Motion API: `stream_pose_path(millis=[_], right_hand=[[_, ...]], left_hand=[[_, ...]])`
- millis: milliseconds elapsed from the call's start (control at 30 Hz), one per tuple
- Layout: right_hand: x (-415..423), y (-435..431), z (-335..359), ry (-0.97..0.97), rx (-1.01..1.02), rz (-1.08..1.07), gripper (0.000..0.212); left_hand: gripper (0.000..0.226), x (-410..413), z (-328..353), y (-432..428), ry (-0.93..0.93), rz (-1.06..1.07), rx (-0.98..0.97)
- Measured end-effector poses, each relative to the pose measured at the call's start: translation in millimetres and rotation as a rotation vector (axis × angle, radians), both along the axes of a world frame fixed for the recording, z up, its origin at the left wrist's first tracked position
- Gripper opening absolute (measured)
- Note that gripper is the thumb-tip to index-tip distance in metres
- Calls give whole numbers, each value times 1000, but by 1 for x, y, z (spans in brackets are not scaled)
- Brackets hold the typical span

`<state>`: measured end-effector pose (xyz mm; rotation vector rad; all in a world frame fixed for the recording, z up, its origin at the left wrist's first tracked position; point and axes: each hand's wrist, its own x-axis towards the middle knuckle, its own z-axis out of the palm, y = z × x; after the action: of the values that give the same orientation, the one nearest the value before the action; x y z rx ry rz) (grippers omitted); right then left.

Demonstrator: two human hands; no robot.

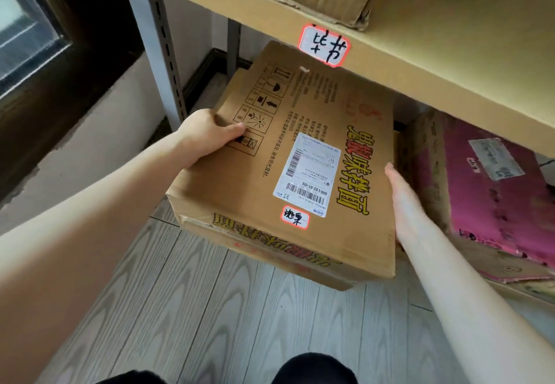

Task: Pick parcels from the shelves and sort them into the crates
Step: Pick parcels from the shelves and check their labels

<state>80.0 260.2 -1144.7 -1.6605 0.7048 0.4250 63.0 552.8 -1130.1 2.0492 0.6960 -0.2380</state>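
Gripping the cardboard parcel (300, 155) by its left edge, your left hand (204, 134), thumb curled over the top, your right hand (402, 194) flat against its right side, fingers straight, parcel jutting from under the shelf board (450, 53), beside a pink box (495, 197)

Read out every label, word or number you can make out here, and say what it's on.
"鬼椒味拌面": yellow print on the cardboard box, top and front.
"600-L02-01-120": its shipping label.
Box sticker, shelf sticker: handwritten, upside down, unreadable.
Fine print, pink box label: too small.
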Motion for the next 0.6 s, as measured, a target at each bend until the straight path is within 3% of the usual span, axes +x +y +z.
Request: stream_pose_path(millis=[300,333,467,600], right_hand=[[-62,-7,107,228,1,96,39],[-71,-8,117,250,-13,129,45],[-102,-19,146,341,-115,251,102],[-130,-27,177,389,-89,305,109]], left_hand=[[49,-104,100,-7,212,108,-67],[44,-118,109,-8,233,118,-61],[37,-169,147,-15,314,154,-47],[40,-206,183,-21,351,174,-51]])
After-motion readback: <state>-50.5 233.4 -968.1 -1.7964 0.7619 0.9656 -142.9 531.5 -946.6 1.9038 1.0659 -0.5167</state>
